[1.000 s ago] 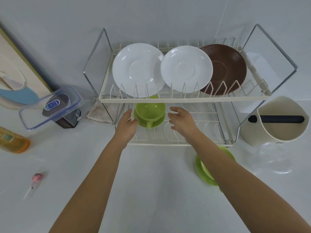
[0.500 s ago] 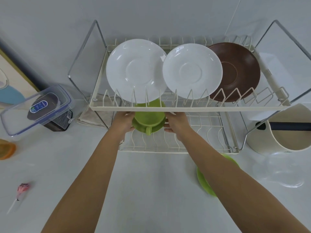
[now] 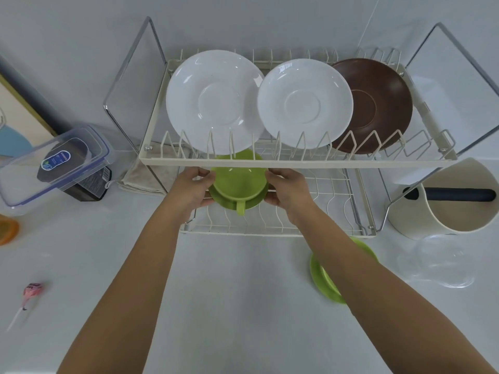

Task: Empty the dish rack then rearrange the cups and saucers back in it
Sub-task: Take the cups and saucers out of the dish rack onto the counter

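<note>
A two-tier cream wire dish rack (image 3: 297, 163) stands against the wall. Its upper tier holds two white saucers (image 3: 216, 101) (image 3: 305, 102) and a brown saucer (image 3: 378, 103), all standing on edge. On the lower tier a green cup (image 3: 239, 179) sits on a green saucer (image 3: 229, 202), handle toward me. My left hand (image 3: 193, 187) grips the saucer's left rim and my right hand (image 3: 287, 188) grips its right rim. A second green saucer (image 3: 324, 276) lies on the counter, partly hidden under my right forearm.
A cream utensil holder (image 3: 442, 211) with a black handle stands at the right, a clear glass lid (image 3: 437, 265) in front of it. At the left are a clear plastic box (image 3: 54, 163), a folded cloth (image 3: 140, 176), an orange bottle (image 3: 6, 230) and a lollipop (image 3: 31, 291).
Both hands closed in from beside the green cup and saucer and now grip the saucer's rim on either side. The view shifted closer to the rack.
</note>
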